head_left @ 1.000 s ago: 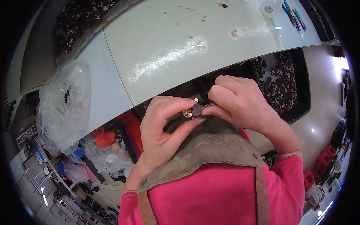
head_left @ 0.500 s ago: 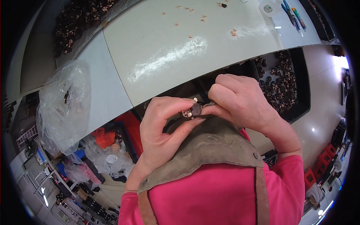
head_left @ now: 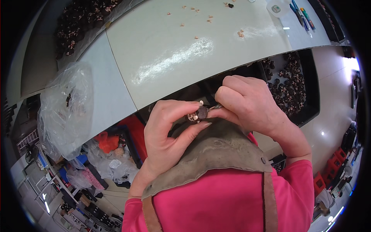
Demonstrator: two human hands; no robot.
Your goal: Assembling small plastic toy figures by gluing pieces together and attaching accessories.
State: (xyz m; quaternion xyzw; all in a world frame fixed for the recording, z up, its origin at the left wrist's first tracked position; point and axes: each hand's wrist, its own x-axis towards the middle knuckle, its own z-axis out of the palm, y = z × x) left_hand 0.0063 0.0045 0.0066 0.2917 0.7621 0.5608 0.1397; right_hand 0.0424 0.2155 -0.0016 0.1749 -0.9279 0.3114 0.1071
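Observation:
Between the thumb and fingers of my left hand [head_left: 168,127] sits a small dark brown figure [head_left: 202,112] with a pale, face-like patch and small cream bits on it. My right hand [head_left: 247,102] is closed in a pinch right against the figure's right side. A thin, dull metal-looking piece [head_left: 217,106] shows at its fingertips; most of it is covered, so its kind is unclear. Both hands are held just off the table's near edge, above a brown apron [head_left: 216,149].
Pale crumb-like bits [head_left: 209,18] lie scattered on the white table [head_left: 162,46]. A black tray [head_left: 312,89] of similar dark figures stands at the right, and another heap [head_left: 83,23] lies far left. A clear plastic bag [head_left: 63,112] hangs over the left edge. Pens [head_left: 299,16] lie far right.
Both hands stay in nearly the same place, still on the figure. Any shift of the fingers is too slight to make out.

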